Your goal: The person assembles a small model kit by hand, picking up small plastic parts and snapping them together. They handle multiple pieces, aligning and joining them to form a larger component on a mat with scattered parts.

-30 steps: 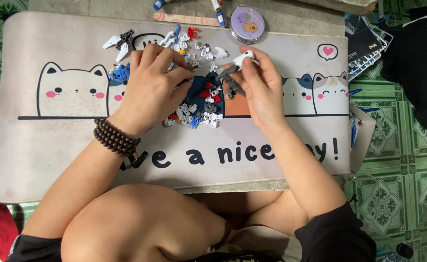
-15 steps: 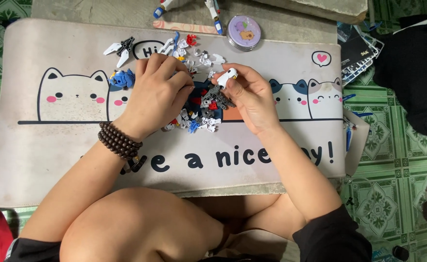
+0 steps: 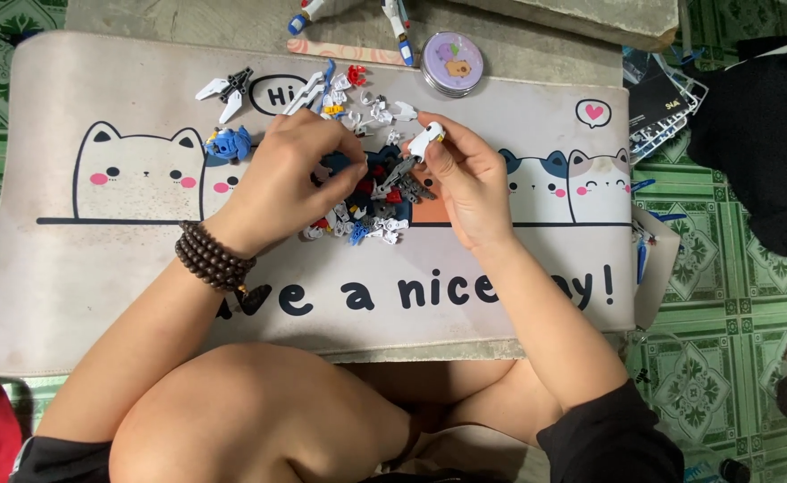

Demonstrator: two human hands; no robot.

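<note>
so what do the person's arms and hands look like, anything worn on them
Both hands, left hand and right hand, are bare, no gloves or rings visible. The left wrist wears a dark brown beaded bracelet wound in several rows. Black sleeves end above the elbows.

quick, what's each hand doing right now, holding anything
Left hand: fingers curled down into the pile of small parts; any grip is hidden.
Right hand: fingers pinching a small white part.

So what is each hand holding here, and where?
Right hand pinches a small white part by its lower end. Left hand rests fingers-down in the parts pile; its hold cannot be told.
</note>
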